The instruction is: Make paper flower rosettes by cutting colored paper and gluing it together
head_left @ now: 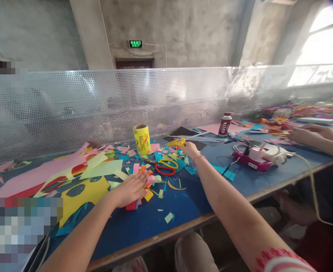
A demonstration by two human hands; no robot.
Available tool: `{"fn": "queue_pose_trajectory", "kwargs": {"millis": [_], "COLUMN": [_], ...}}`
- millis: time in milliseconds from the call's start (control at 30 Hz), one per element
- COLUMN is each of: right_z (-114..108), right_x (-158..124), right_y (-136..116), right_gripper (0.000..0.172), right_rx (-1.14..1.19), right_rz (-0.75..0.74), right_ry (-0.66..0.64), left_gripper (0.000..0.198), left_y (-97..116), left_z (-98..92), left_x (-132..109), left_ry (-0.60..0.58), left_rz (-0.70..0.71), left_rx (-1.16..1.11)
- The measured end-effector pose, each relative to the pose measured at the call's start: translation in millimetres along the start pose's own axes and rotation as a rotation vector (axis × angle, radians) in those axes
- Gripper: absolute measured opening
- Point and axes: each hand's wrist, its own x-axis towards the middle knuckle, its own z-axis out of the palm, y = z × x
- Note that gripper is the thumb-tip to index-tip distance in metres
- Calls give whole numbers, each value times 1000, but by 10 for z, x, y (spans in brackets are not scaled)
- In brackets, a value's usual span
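Observation:
My left hand (pixel 132 186) lies with its fingers stretched flat over a craft of looped paper strips (pixel 131 205) in red, pink, orange and green, pressing it on the blue table. My right hand (pixel 190 149) reaches farther out, its fingers closed round a yellow glue gun (pixel 177 142) whose nozzle points left. Between the hands lie scissors with red and yellow handles (pixel 166 170) among paper scraps. A yellow roll of tape (pixel 142 140) stands upright behind them.
Coloured paper sheets (pixel 98 190) cover the table's left side. A brown COSTA bottle (pixel 225 124) stands at the back right. Nearer is a purple power strip (pixel 251 162) with plugs and cables. Another person's hands (pixel 305 134) work at the far right. A perforated screen (pixel 161 102) runs behind the table.

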Motion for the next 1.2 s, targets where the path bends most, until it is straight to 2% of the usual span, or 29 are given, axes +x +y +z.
{"fn": "queue_pose_trajectory", "kwargs": {"millis": [67,167,200,367,467,567,633,767,833,867,933,1067,1133,1200], "right_z": [17,29,30,-5,-67,-147,-188,-211,-207,-207,-207,-146,-52,71], "right_x": [37,77,87,123,156,179,174,129,98,82,50,-17,-68,-146], "right_y": [40,102,124,246,342,457,533,616,591,559,454,103,-106,-298], "right_gripper": [29,31,32,34,33,34,33,28,27,29,35,38,36,34], "right_rx": [-11,-29,-36,-81,-102,-109,-120,-149,-167,-174,-176,-122,-90,-45], "right_rz": [35,67,74,127,189,249,288,337,347,340,288,45,-113,-310], "right_ry": [0,-5,-6,-1,-1,15,32,53,85,113,182,228,197,110], "left_gripper": [64,62,63,65,67,66,65,60,61,62,69,72,69,65], "left_y": [-30,-80,-86,-6,35,-17,-97,-221,-203,-174,-92,15,0,-47], "left_z": [-3,-6,-2,45,71,93,105,109,106,103,88,-17,-94,-149], "left_x": [-24,-60,-65,-30,3,16,12,0,5,11,22,-9,-51,-90], "left_ry": [42,201,215,76,61,55,94,320,301,231,91,5,58,223], "left_rz": [-20,-23,-13,26,21,41,46,27,33,42,40,7,7,-4], "left_rx": [-48,-114,-116,-45,-38,-90,-199,-391,-320,-260,-138,-113,-189,-253]}}
